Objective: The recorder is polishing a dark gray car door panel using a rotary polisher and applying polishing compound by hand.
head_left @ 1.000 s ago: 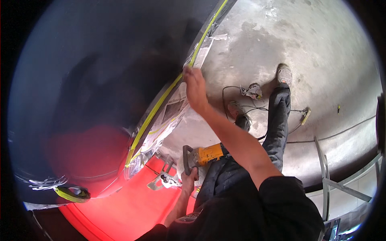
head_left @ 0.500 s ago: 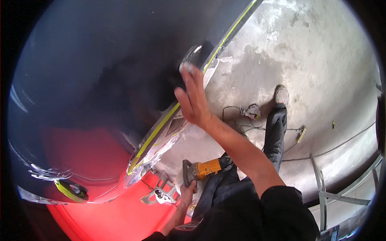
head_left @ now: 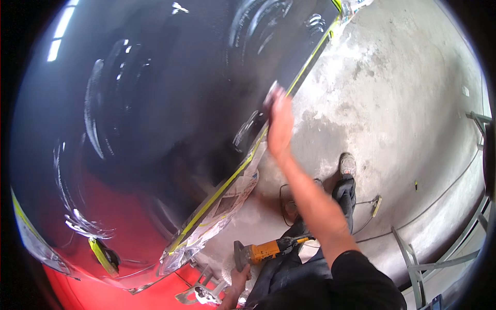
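Observation:
My left hand (head_left: pixel 239 279) is closed round the dark front handle of an orange-and-black power polisher (head_left: pixel 264 251), low beside my legs. A pale fluffy pad shows partly behind the handle. My right arm reaches forward, and my right hand (head_left: pixel 280 123) lies along the taped edge of a glossy dark car panel (head_left: pixel 170 88). Its fingers are stretched out and blurred, with a whitish patch at the fingertips that I cannot make out. White curved smears mark the panel in several places. Yellow-green masking tape (head_left: pixel 214 197) and newspaper (head_left: pixel 235 191) follow its edge.
A red surface (head_left: pixel 129 297) and a metal stand (head_left: pixel 199 292) are at lower left. Cables run over the grey concrete floor (head_left: pixel 392 119) to a power strip (head_left: pixel 377 205) beyond my shoe (head_left: pixel 347 164). A metal frame (head_left: pixel 413 261) stands at right.
My view has shifted, showing more of the panel and its smears. My right hand has moved right, to the taped edge. My left hand still holds the polisher.

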`<state>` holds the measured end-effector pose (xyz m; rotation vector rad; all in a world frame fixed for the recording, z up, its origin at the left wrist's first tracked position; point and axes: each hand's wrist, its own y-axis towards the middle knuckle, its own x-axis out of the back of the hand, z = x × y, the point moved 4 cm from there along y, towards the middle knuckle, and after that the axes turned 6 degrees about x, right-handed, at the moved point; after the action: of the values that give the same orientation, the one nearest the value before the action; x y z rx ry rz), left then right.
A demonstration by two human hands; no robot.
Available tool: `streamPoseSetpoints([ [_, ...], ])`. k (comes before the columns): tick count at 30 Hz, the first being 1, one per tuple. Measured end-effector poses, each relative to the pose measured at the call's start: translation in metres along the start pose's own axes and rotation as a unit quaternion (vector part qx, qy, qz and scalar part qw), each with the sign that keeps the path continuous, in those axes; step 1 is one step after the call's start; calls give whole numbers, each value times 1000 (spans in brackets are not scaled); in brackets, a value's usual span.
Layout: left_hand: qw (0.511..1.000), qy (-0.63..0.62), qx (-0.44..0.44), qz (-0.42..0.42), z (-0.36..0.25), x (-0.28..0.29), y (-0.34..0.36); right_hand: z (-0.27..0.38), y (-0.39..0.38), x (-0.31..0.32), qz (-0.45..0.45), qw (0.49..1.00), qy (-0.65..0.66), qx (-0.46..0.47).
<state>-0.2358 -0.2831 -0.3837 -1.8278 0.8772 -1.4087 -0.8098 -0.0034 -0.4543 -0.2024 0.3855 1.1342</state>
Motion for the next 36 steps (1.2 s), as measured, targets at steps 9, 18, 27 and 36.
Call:
streamPoseSetpoints([
  [9,1000,-1,10,11,-27,-21,-16,36,17,-4,144,934,-208,252],
  [18,999,-40,25,-3,-12,-34,-18,-48,283,114,-12,986,-159,38],
  [27,999,3,33,-30,-9,-26,-19,48,41,-36,160,935,-136,285],
  [36,999,12,22,-22,-7,-15,-9,132,-74,-102,383,800,-161,433],
])
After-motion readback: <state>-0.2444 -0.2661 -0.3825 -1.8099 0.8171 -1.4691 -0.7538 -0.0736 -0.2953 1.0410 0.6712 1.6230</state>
